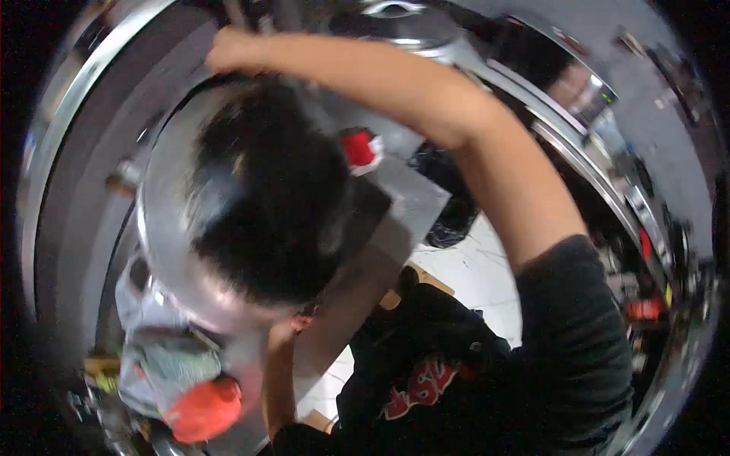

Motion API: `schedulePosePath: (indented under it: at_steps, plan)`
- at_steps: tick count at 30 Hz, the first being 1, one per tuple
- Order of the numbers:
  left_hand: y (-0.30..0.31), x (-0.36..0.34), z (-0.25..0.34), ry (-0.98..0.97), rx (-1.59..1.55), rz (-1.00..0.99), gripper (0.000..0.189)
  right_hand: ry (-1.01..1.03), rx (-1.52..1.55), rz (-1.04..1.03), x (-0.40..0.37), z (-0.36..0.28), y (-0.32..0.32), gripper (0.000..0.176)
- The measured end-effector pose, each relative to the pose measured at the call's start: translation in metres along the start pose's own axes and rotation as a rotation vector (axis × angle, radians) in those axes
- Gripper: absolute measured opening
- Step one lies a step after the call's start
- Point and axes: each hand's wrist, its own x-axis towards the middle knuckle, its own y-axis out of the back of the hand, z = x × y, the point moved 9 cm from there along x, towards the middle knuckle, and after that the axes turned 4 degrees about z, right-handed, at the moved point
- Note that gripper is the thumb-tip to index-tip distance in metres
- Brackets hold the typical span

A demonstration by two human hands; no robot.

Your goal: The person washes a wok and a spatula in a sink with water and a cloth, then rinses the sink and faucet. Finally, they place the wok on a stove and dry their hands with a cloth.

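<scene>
A large round metal pan (270,190), silvery along its left side and blackened over much of the rest, fills the middle left of the view above a grey metal surface. At its upper rim my right hand (236,52) is closed, with the arm stretched across the top of the view. My left hand (290,325) is closed at the lower rim, partly hidden and blurred. Which face of the pan shows is hard to tell.
Right of the pan lies a red and white item (361,150). Plastic bags (167,357) and an orange-red item (204,410) are at the lower left. A black bag (454,220) sits near the white floor. Cluttered shelves line the right side.
</scene>
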Motion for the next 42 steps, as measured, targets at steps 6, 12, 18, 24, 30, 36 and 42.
schedulePosePath:
  at_steps: [6,12,18,24,30,36,42]
  plan:
    - [0.038,-0.001,0.056,-0.02,0.152,0.111,0.026,-0.461,0.572,0.455,-0.07,0.033,0.105,0.019]
    - [0.048,-0.015,0.094,-0.068,0.196,0.461,0.023,-0.681,0.554,0.644,-0.188,0.1,0.119,0.019]
    - [0.01,-0.032,0.125,-0.122,0.197,0.719,0.022,-0.838,0.685,0.611,-0.303,0.136,0.126,0.022]
    - [-0.047,-0.058,0.16,-0.168,0.213,0.889,0.021,-0.576,0.971,0.967,-0.35,0.127,0.165,0.025]
    - [-0.089,-0.078,0.199,-0.227,0.225,0.956,0.022,-1.106,1.068,0.579,-0.494,0.159,0.12,0.02]
    - [-0.113,-0.069,0.24,-0.311,0.231,0.93,0.023,-1.014,1.292,0.855,-0.59,0.216,0.15,0.043]
    - [-0.082,0.039,0.331,-0.697,0.143,0.738,0.026,-1.11,1.254,1.197,-0.733,0.274,0.208,0.032]
